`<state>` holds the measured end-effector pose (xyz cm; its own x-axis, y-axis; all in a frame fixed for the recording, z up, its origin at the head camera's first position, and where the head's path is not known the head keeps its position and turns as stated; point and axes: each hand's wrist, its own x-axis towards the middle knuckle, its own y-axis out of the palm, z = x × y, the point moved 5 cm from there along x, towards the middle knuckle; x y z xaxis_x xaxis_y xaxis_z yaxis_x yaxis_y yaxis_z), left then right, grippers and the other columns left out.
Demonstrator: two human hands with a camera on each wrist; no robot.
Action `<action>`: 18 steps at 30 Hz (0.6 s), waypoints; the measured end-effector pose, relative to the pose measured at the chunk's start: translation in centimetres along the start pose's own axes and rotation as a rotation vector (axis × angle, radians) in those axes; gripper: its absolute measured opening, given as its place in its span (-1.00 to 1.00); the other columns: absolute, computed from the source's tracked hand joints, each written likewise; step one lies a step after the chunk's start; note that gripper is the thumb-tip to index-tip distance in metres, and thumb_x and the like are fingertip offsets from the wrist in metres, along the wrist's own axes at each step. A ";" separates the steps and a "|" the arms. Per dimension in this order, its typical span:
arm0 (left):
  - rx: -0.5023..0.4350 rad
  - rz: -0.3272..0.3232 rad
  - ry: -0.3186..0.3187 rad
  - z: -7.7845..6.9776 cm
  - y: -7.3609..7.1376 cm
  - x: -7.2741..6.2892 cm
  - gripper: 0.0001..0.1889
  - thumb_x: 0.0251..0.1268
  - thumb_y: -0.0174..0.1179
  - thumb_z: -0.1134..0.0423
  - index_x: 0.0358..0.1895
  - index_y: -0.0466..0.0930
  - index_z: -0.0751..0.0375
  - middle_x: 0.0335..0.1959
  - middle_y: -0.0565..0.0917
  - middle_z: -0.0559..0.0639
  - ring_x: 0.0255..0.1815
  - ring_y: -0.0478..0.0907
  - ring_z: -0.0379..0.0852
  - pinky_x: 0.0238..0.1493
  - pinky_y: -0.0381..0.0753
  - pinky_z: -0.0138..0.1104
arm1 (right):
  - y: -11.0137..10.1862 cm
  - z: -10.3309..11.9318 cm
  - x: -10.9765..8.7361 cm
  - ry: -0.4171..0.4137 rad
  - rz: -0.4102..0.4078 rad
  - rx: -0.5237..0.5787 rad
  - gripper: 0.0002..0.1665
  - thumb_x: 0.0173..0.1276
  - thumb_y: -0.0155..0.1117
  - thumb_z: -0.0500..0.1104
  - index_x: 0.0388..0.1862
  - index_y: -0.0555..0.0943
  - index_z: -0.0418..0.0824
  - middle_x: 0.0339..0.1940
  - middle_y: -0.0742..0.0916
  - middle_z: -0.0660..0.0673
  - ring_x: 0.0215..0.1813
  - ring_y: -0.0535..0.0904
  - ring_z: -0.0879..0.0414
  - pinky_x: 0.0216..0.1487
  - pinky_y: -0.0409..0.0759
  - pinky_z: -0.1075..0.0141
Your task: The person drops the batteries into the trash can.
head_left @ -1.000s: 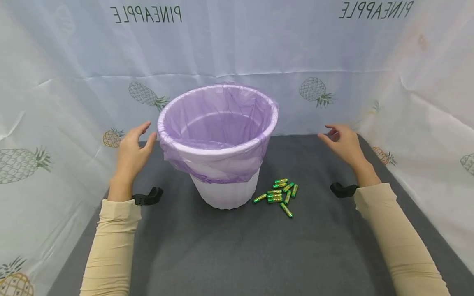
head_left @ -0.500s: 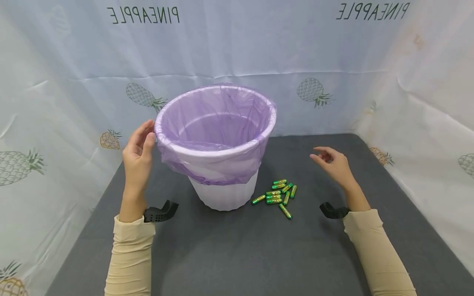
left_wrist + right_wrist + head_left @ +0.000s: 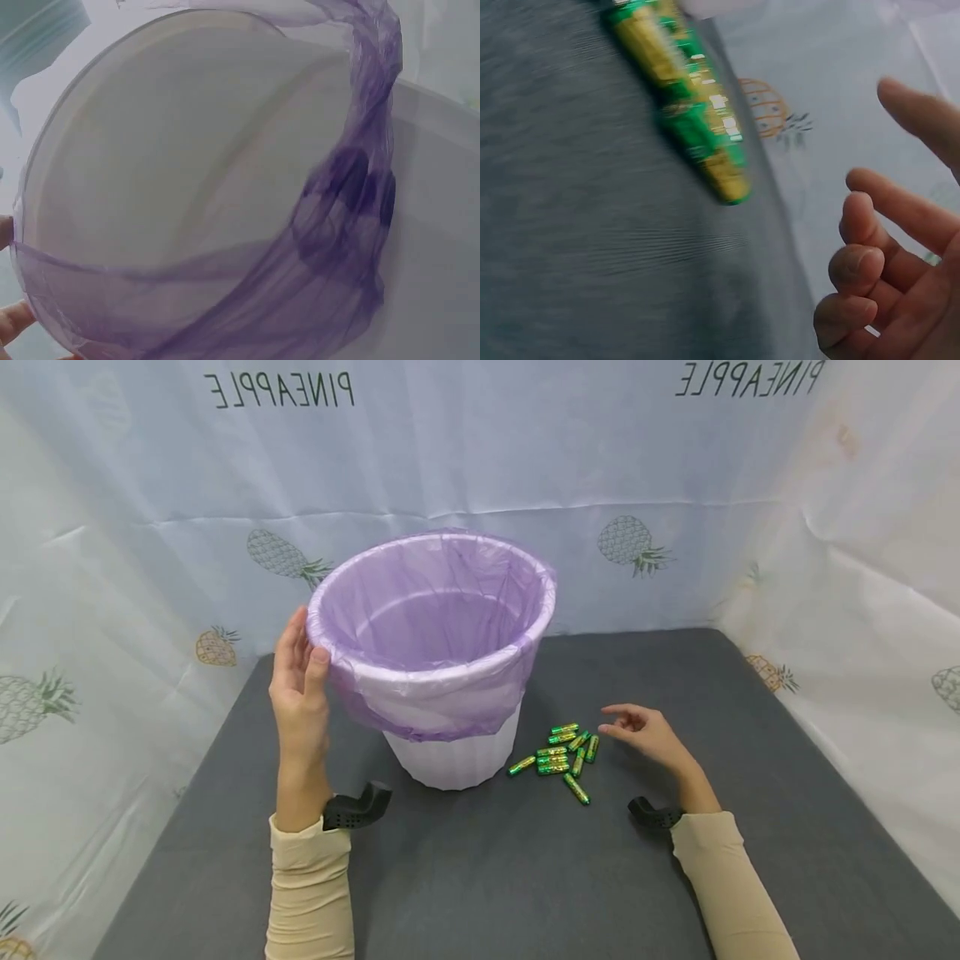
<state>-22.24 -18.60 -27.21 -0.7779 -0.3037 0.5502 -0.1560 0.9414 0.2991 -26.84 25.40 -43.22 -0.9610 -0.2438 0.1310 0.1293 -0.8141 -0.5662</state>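
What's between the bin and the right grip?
A loose cluster of small green-and-gold cylinders on the dark tabletop, between bin and right grip; the head view shows it.

liner (image 3: 420, 714): glossy plastic | bin (image 3: 453, 765): smooth plastic | cylinders (image 3: 553, 760): shiny | tabletop (image 3: 495, 877): matt

A curtained recording booth (image 3: 885, 510): pale fabric sheets (image 3: 480, 452) printed with green and orange pineapples (image 3: 626, 539) (the lettering (image 3: 281, 390) runs backwards) wall in a flat, dark grey tabletop (image 3: 480, 877) on three sides, while black, curved wrist mounts (image 3: 356, 810) mark a filming set-up.
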 end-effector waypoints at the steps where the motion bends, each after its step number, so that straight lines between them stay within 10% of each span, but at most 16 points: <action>1: -0.009 0.003 0.001 0.0 0.0 -0.1 -0.44 0.32 0.13 0.28 0.39 0.30 0.23 0.41 0.35 0.15 0.42 0.31 -0.09 0.36 0.31 -0.49 | 0.4 -0.3 0.0 0.000 0.025 0.013 -0.49 0.31 0.28 -0.20 0.17 0.50 -0.44 -0.44 0.62 -0.20 -0.51 0.44 0.10 -0.42 0.42 0.38; 18: -0.068 0.112 0.042 0.4 0.0 -0.6 -0.43 0.36 0.05 0.34 0.42 0.20 0.29 0.39 0.35 0.13 0.29 0.39 -0.16 0.26 0.38 -0.50 | 2.3 -2.4 -0.2 0.042 0.154 -0.004 -0.37 0.12 0.46 -0.18 0.14 0.53 -0.44 -0.56 0.50 0.00 -0.61 0.25 0.35 -0.49 0.32 0.43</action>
<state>-22.03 -18.32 -27.83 -0.7616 -0.2048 0.6149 -0.0270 0.9580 0.2856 -26.98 24.86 -46.48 -0.9394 -0.3427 0.0084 0.2747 -0.7671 -0.5798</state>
